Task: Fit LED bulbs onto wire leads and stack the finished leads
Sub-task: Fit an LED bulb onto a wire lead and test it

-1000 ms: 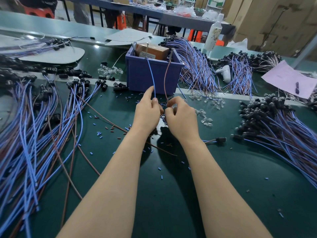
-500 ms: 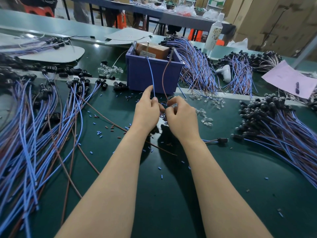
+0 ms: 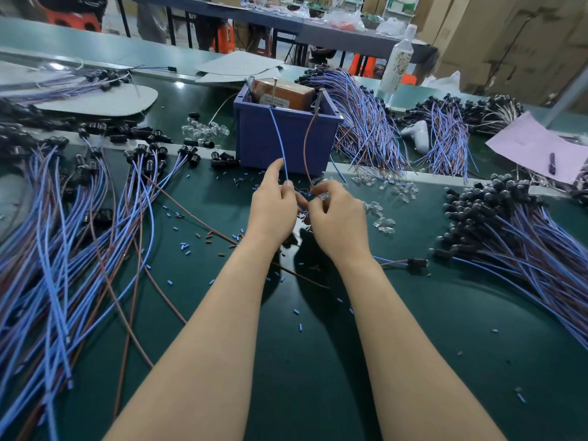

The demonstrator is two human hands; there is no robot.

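Note:
Both hands meet at the table's middle, just in front of a purple bin. My left hand [image 3: 273, 207] pinches a blue wire [image 3: 279, 144] that rises toward the bin, its index finger held straight. My right hand [image 3: 338, 214] holds a clear LED bulb [image 3: 324, 196] at its fingertips, with a brown wire [image 3: 306, 154] curving up from there. Where wires and bulb join is hidden by my fingers. Loose clear bulbs [image 3: 381, 222] lie right of my right hand. A heap of leads with black caps [image 3: 496, 218] lies at the right.
The purple bin [image 3: 286, 138] holds a brown box. A large spread of blue and brown leads [image 3: 63, 249] covers the left. More bundles [image 3: 366, 122], a white bottle [image 3: 396, 63] and a pink paper [image 3: 541, 148] lie behind. Small blue and brown offcuts litter the green mat [image 3: 318, 361].
Both hands stay at the same spot with small finger movements. The clear bulb now shows at my right fingertips. The wires have hardly shifted.

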